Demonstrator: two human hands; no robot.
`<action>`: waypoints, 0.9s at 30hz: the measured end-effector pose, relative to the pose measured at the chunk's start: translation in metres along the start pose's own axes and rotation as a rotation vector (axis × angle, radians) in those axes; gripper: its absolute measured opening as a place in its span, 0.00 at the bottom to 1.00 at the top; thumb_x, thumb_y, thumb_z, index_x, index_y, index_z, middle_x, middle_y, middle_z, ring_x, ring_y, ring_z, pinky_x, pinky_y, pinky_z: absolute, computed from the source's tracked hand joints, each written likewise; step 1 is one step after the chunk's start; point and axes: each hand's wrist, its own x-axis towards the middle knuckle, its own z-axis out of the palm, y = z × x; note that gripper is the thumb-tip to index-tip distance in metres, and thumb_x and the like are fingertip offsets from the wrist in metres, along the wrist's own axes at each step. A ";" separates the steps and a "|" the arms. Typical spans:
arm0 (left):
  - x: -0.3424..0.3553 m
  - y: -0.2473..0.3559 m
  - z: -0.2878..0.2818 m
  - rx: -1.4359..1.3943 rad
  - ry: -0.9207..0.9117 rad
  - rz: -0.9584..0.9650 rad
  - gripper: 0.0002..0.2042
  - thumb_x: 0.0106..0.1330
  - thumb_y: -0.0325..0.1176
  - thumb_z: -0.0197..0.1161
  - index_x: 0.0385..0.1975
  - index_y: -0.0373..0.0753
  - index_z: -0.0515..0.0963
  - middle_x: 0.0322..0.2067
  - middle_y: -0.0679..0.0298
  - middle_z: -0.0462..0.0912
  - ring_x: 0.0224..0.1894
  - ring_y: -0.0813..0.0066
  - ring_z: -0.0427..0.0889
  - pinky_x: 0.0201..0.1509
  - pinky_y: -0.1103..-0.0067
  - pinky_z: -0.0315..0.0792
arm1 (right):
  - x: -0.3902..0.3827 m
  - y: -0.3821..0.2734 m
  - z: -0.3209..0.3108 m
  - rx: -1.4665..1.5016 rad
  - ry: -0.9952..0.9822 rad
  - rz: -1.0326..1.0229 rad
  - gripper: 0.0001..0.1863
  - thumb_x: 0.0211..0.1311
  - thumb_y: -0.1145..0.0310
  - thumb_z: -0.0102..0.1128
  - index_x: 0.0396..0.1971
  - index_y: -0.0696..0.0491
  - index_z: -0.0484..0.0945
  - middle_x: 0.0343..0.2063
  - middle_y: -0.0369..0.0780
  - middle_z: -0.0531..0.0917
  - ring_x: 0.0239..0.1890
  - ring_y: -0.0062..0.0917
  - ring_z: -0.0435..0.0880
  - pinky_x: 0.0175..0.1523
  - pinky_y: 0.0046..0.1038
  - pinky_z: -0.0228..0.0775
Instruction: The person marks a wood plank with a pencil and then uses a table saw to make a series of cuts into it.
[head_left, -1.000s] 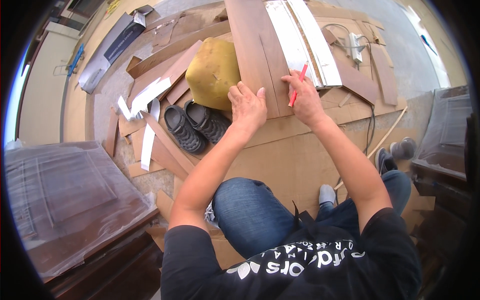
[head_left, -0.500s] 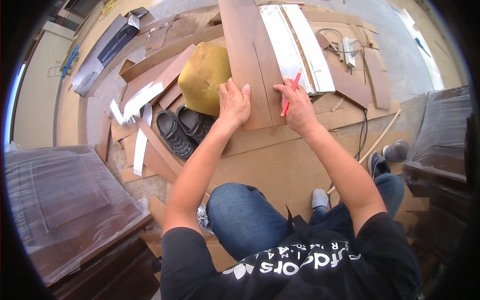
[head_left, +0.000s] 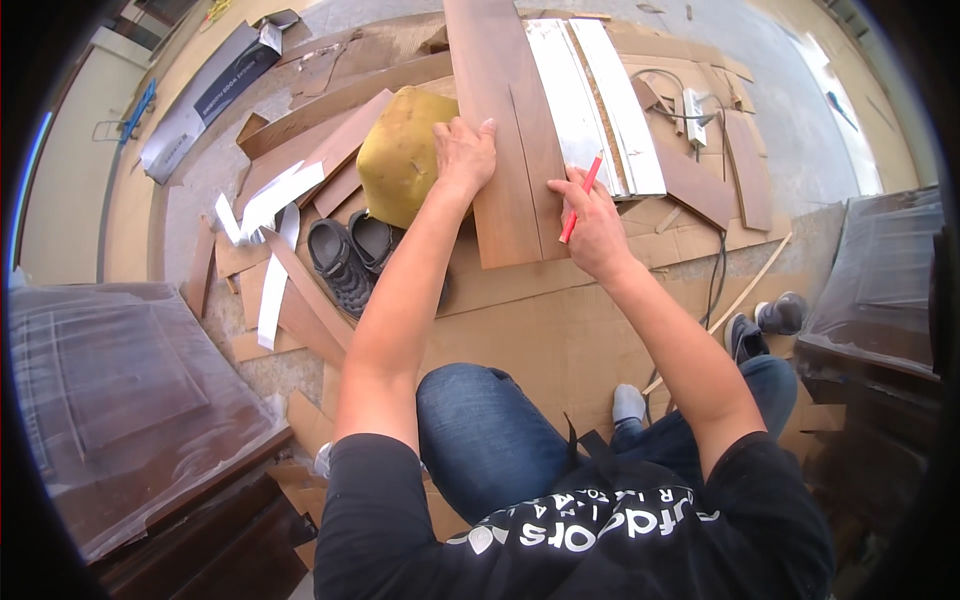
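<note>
The left hand is now farther up the brown plank's left edge, beside a yellow block, perhaps steadying it there; whether its fingers grip, I cannot tell. The right hand's fingers hold 1 red pencil at the plank's right edge.

Grey floor lay partly under cardboard sheets. Translucent plastic film covered dark-brown furniture on both sides. Bright patch gleamed upper right.
</note>
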 end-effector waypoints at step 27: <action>-0.046 0.006 -0.008 -0.024 -0.014 -0.001 0.29 0.75 0.50 0.57 0.54 0.23 0.69 0.56 0.38 0.66 0.60 0.39 0.70 0.67 0.57 0.66 | -0.035 -0.014 -0.005 -0.004 0.019 0.029 0.15 0.64 0.82 0.55 0.50 0.59 0.79 0.60 0.57 0.78 0.63 0.55 0.74 0.67 0.46 0.68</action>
